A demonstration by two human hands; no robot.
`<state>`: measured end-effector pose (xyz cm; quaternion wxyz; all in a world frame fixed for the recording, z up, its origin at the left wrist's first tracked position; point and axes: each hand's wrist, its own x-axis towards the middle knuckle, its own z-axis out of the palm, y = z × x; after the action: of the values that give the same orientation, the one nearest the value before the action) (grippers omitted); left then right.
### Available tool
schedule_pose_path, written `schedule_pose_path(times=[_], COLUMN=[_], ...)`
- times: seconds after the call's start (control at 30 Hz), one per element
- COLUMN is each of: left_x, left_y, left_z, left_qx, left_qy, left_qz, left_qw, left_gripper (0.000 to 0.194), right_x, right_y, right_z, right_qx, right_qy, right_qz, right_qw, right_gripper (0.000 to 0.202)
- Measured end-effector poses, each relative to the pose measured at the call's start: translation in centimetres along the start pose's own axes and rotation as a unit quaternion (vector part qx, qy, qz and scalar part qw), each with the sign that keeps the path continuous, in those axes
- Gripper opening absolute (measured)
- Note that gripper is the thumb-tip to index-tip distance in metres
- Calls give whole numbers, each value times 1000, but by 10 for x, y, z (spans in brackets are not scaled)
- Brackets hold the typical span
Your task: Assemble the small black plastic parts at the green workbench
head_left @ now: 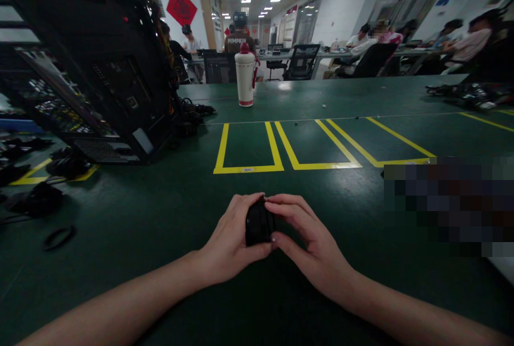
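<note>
A small black, rounded object (260, 224) with a ridged side sits between my two hands, just above the green table; its exact kind cannot be made out. My left hand (233, 233) is closed round its left side, thumb along the near edge. From the right, my right hand (309, 233) pinches it, with the thumb at the near edge and the fingertips at the far edge. Fingers cover part of its top and sides.
Yellow tape outlines (249, 170) mark the table (193, 190). A white tumbler (245, 81) stands behind them. An open black computer case (120, 78) and cables (193, 113) are at left, near a black ring (59, 238). People sit at desks beyond.
</note>
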<state>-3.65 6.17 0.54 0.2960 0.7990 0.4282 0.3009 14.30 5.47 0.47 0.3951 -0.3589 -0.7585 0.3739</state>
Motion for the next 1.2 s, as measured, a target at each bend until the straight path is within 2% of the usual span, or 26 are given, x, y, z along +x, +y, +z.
schedule_pose_path(times=[0.17, 0.27, 0.5, 0.73, 0.87, 1.07, 1.2], left_x=[-1, -1, 0, 0, 0, 0, 0], left_y=[-5, -3, 2, -3, -5, -1, 1], left_z=[1, 1, 1, 1, 3, 0, -2], left_qx=[-8, -6, 4, -8, -10, -10, -10], left_qy=[21, 15, 7, 9, 19, 5, -1], left_qz=[-10, -7, -2, -4, -5, -4, -7], left_qw=[1000, 1000, 1000, 1000, 1000, 1000, 1000], left_gripper=[65, 64, 63, 65, 66, 63, 64], right_x=[-1, 0, 1, -2, -2, 1, 0], right_y=[-3, -2, 0, -5, -5, -3, -5], right_z=[-2, -2, -1, -1, -1, -1, -1], right_qx=[-16, -25, -20, -38, -40, -33, -51], right_qy=[-6, 9, 17, 13, 11, 15, 5], right_qz=[-41, -42, -10, -48, -45, -31, -27], right_qw=[999, 999, 1000, 998, 998, 999, 998], right_gripper=[30, 24, 44, 29, 18, 38, 41])
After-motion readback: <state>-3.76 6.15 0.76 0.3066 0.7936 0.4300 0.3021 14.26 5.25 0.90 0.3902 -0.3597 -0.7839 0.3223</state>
